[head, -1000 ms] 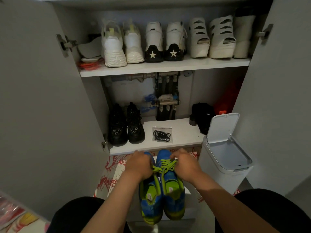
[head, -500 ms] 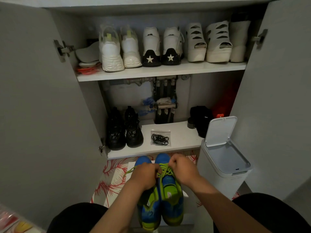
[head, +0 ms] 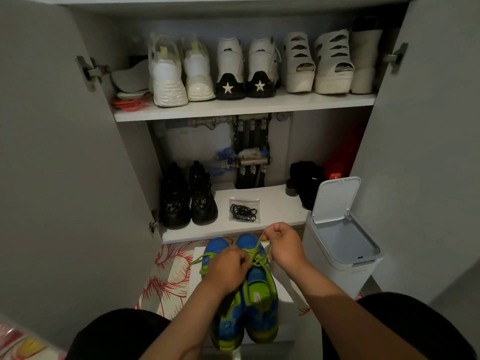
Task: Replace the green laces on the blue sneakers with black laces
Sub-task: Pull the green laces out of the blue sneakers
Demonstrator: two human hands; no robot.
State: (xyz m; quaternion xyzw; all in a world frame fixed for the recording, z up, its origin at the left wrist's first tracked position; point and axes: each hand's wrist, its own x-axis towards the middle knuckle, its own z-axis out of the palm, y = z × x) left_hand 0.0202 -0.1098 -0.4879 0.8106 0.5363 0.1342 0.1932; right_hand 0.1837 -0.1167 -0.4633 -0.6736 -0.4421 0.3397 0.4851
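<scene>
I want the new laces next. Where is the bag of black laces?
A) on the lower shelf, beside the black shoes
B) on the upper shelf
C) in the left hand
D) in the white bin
A: the bag of black laces lies on the lower shelf, just right of the black shoes.

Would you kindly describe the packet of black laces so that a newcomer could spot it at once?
In the open cabinet, look at the lower shelf. Between the pair of black sneakers and the dark bundle at the right lies a clear packet of coiled black laces, the only flat, see-through thing there.
</scene>
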